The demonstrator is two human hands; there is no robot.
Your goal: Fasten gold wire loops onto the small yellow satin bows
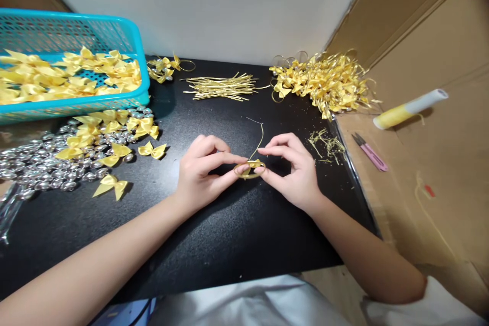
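Over the middle of the black table, my left hand (206,165) pinches a gold ring (249,177) between thumb and fingers. A small yellow bow (254,164) shows at the ring, partly covered by my fingertips. My right hand (292,170) has its thumb against the ring's right side, with the index finger raised close to a thin gold cord (262,135). That cord rises from the ring and bends at its upper end, where a fine thread or needle-like tip points left. Whether the right fingertips grip the cord is hard to see.
A turquoise basket (145,74) of yellow bows stands at the left, with silver beads (46,163) before it. Cut gold cords (221,86) lie at the back, beside a pile of finished-looking bow rings (324,81). Pink snips (370,153) and a yellow-white roll (410,108) are right.
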